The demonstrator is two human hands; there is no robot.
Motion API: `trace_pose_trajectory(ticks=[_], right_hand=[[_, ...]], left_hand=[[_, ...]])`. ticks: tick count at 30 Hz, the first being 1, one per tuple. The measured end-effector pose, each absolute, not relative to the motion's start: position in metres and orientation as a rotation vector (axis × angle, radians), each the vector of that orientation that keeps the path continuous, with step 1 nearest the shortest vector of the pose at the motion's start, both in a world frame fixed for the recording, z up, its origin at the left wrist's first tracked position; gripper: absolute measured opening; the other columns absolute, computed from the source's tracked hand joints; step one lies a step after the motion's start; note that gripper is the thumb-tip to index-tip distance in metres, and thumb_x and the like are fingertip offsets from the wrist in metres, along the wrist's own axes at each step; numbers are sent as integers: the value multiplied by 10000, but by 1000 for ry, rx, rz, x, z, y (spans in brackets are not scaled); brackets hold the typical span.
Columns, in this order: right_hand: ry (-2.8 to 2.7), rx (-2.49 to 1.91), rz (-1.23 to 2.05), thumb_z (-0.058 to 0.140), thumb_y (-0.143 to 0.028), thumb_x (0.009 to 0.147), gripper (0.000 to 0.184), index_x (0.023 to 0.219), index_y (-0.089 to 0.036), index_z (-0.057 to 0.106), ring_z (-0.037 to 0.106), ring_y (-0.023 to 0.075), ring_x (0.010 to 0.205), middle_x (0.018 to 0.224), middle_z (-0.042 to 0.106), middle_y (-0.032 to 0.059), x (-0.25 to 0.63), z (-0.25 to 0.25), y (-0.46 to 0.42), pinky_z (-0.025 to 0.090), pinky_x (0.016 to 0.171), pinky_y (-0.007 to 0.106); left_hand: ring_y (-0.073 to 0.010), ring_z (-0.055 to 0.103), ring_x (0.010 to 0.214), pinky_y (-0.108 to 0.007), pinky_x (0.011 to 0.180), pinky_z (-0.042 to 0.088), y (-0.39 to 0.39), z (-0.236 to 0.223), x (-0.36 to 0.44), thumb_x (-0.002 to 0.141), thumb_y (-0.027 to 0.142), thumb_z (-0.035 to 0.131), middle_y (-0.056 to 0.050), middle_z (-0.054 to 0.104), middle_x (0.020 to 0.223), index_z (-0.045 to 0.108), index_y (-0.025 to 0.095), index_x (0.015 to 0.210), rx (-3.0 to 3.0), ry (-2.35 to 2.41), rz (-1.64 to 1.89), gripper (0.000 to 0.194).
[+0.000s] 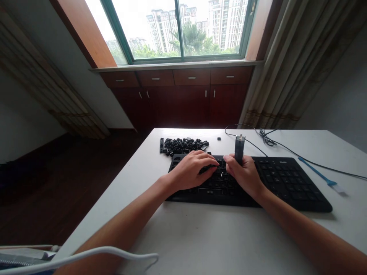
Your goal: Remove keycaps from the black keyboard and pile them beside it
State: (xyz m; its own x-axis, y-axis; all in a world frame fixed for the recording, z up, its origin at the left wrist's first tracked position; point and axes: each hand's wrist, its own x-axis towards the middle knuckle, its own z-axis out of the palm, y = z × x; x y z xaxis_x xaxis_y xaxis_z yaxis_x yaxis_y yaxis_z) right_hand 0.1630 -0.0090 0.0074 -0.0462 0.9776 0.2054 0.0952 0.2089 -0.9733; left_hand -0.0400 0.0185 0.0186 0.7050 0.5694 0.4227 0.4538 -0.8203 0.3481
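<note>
A black keyboard (pixel 286 179) lies on the white table, its keycaps gone from much of the left and middle and still on at the right. My right hand (pixel 248 173) is closed around an upright keycap puller (pixel 239 149) with a dark handle and metal prongs on top. Thin wires show below that fist, over the keys. Over the keyboard's left half rests my left hand (pixel 193 170), thumb and forefinger pinched together beside the wires. Whatever lies between those fingertips is too small to make out. Behind it is a heap of loose black keycaps (pixel 183 145).
A single keycap (pixel 219 138) sits apart near the far edge. The keyboard's cable (pixel 266 137) is bundled at the back right. A blue brush (pixel 317 172) lies right of the keyboard. In the lower left, a white cable (pixel 109 250) crosses my left forearm.
</note>
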Motion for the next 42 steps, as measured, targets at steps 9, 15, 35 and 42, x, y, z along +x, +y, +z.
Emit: trace_pose_trajectory(ticks=[9, 15, 35, 42], right_hand=[[-1454, -1076, 1060, 581, -358, 925, 464, 507, -208, 447, 360, 95, 465, 474, 434, -42, 164, 7, -5, 313, 497, 271], [-1510, -1075, 1076, 564, -341, 935, 466, 505, -209, 444, 361, 93, 460, 465, 436, -43, 167, 9, -4, 326, 502, 271], [-1782, -955, 1173, 551, -347, 939, 418, 569, -210, 415, 312, 90, 502, 522, 379, -53, 177, 11, 21, 256, 481, 270], [-1787, -928, 1240, 558, -321, 917, 398, 559, -205, 430, 328, 86, 486, 508, 400, -52, 169, 15, 29, 265, 471, 261]], left_hand=[[-191, 681, 985, -345, 930, 546, 25, 8, -41, 995, 263, 618, -27, 780, 1103, 749, 209, 1113, 2698, 598, 867, 184], [-190, 674, 964, -341, 903, 544, 23, 9, -40, 1000, 260, 611, -45, 771, 1079, 751, 200, 1083, 2634, 621, 842, 173], [-186, 657, 934, -354, 897, 535, 24, 9, -40, 1006, 252, 598, -43, 768, 1069, 744, 195, 1071, 2639, 609, 846, 169], [-189, 652, 919, -360, 880, 545, 24, 9, -39, 1006, 246, 595, -49, 768, 1056, 741, 190, 1051, 2644, 592, 865, 163]])
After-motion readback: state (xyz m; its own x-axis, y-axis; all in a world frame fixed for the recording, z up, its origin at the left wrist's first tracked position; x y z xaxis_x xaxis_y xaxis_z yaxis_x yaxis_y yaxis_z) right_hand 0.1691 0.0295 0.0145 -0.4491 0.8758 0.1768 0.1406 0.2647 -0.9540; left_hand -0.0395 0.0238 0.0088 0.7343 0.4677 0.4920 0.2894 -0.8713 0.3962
